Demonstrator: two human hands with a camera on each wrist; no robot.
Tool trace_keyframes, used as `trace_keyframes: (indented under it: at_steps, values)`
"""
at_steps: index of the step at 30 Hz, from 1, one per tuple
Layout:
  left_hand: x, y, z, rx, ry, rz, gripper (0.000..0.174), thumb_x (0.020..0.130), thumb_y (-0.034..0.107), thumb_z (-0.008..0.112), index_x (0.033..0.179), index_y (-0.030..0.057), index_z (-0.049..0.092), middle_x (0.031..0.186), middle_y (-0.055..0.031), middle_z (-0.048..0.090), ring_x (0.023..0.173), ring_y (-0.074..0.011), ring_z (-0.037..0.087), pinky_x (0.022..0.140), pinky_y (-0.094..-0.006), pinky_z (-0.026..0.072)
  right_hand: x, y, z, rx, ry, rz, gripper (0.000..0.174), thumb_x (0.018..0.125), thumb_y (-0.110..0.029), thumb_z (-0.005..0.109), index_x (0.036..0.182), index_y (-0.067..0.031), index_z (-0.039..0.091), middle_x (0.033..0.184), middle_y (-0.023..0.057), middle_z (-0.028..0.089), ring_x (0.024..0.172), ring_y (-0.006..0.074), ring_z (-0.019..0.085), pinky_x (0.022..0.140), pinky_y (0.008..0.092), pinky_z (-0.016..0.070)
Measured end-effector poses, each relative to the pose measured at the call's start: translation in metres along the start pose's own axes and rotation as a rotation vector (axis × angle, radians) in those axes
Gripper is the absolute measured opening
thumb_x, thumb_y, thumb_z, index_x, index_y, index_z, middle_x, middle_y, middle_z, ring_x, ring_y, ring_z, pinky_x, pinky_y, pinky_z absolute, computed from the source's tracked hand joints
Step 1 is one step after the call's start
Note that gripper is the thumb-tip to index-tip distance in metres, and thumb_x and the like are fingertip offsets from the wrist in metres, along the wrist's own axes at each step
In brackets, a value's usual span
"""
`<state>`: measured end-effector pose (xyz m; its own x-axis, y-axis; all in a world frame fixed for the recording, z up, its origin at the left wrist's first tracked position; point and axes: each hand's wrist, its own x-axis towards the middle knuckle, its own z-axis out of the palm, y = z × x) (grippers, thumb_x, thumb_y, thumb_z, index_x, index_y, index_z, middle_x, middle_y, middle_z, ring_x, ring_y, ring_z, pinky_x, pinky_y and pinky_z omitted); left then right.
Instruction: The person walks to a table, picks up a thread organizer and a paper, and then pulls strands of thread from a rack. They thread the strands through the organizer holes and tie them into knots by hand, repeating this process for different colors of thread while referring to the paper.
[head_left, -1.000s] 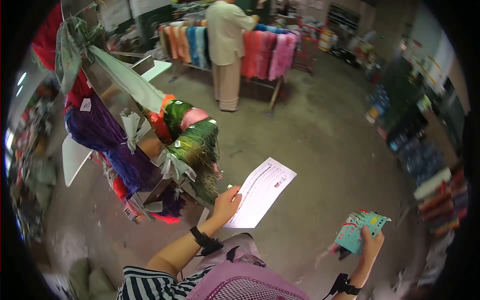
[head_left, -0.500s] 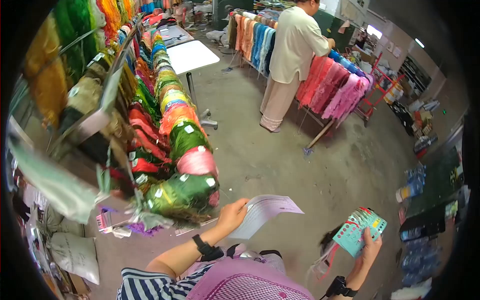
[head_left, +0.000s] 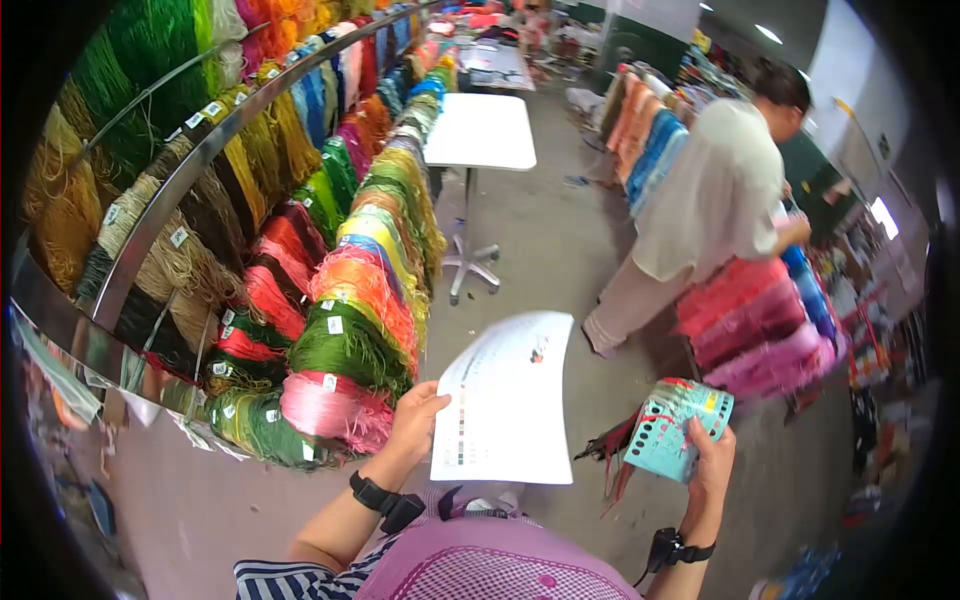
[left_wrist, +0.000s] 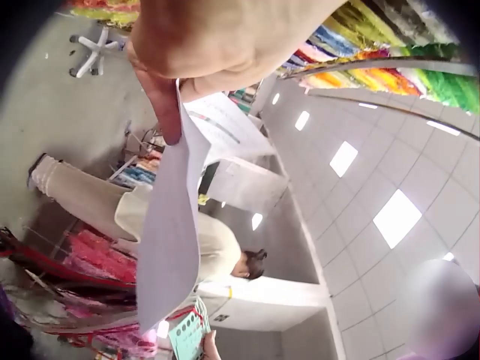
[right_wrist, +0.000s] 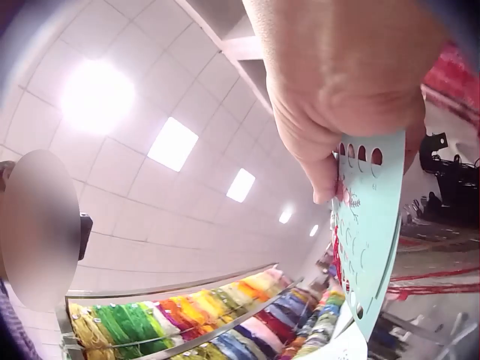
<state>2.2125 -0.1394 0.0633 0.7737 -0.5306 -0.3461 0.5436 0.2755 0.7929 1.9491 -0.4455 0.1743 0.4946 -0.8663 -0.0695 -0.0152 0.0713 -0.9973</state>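
My left hand (head_left: 415,420) pinches the left edge of a white printed sheet of paper (head_left: 510,410), which carries a column of small colour swatches and a little picture near its top. In the left wrist view the paper (left_wrist: 171,232) hangs bent from thumb and fingers. Over on the right, my right hand (head_left: 710,460) grips turquoise cards (head_left: 665,440) punched with rows of holes, with threads looped through them. Dark and red threads (head_left: 612,455) dangle from their left side. Seen from the right wrist, the cards (right_wrist: 371,202) are pinched between thumb and fingers.
Metal rails (head_left: 190,175) with labelled skeins of coloured yarn (head_left: 345,345) run along the left. A white table (head_left: 490,130) on a wheeled base stands ahead. At right, a person (head_left: 715,190) in pale clothes is beside a rack of pink and red skeins (head_left: 760,330).
The view has swung, bringing the yarn rack and white table fully into sight. The paper has turned more upright and flatter toward me. The turquoise cards have shifted slightly left and up.
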Motion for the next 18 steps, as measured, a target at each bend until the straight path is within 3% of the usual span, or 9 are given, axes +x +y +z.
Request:
trace_keyframes:
  at_steps: [4, 9, 11, 16, 18]
  values:
    - [0.028, 0.027, 0.027, -0.166, 0.128, 0.138, 0.016, 0.089, -0.004, 0.052, 0.105, -0.0049, 0.055, 0.1, -0.0149, 0.066, 0.086, -0.0185, 0.067, 0.076, -0.0295, 0.0553, 0.12, -0.045, 0.066, -0.029, -0.217, -0.134, 0.021, 0.085, -0.008, 0.067, 0.104, 0.0021, 0.065, 0.093, 0.0015, 0.067, 0.08, 0.0085, 0.059, 0.074, 0.0248, 0.0464]
    - [0.067, 0.069, 0.055, -0.038, 0.358, 0.456, 0.019, 0.09, -0.004, 0.051, 0.109, -0.0049, 0.049, 0.101, -0.0133, 0.066, 0.084, -0.0153, 0.066, 0.073, -0.0269, 0.053, 0.242, -0.095, 0.184, 0.05, -0.447, -0.316, 0.018, 0.087, -0.01, 0.067, 0.101, 0.0001, 0.065, 0.088, -0.0015, 0.064, 0.076, 0.0069, 0.056, 0.071, 0.0242, 0.0449]
    - [0.092, 0.091, 0.073, -0.07, 0.464, 0.651, 0.02, 0.091, -0.003, 0.051, 0.111, -0.0038, 0.049, 0.099, -0.0093, 0.066, 0.077, -0.0094, 0.062, 0.064, -0.0211, 0.0475, 0.267, -0.127, 0.244, 0.138, -0.539, -0.393, 0.019, 0.088, -0.01, 0.067, 0.103, -0.0004, 0.065, 0.09, -0.0011, 0.065, 0.076, 0.0071, 0.057, 0.071, 0.0241, 0.0451]
    - [0.121, 0.133, 0.058, -0.104, 0.626, 0.669, 0.024, 0.092, -0.001, 0.05, 0.116, -0.0008, 0.049, 0.096, -0.0061, 0.066, 0.072, -0.007, 0.059, 0.058, -0.0192, 0.0444, 0.28, -0.182, 0.379, 0.41, -0.83, -0.492, 0.022, 0.087, -0.008, 0.068, 0.109, -0.0017, 0.066, 0.096, 0.0005, 0.067, 0.08, 0.0077, 0.06, 0.074, 0.0236, 0.0459]
    - [0.13, 0.142, 0.039, -0.172, 0.724, 0.747, 0.025, 0.093, -0.002, 0.05, 0.118, -0.0032, 0.049, 0.106, -0.0111, 0.065, 0.09, -0.0147, 0.065, 0.077, -0.0253, 0.0528, 0.28, -0.186, 0.42, 0.581, -1.071, -0.512, 0.024, 0.087, -0.006, 0.069, 0.11, -0.0027, 0.066, 0.098, 0.002, 0.069, 0.081, 0.0082, 0.062, 0.074, 0.0244, 0.0476]
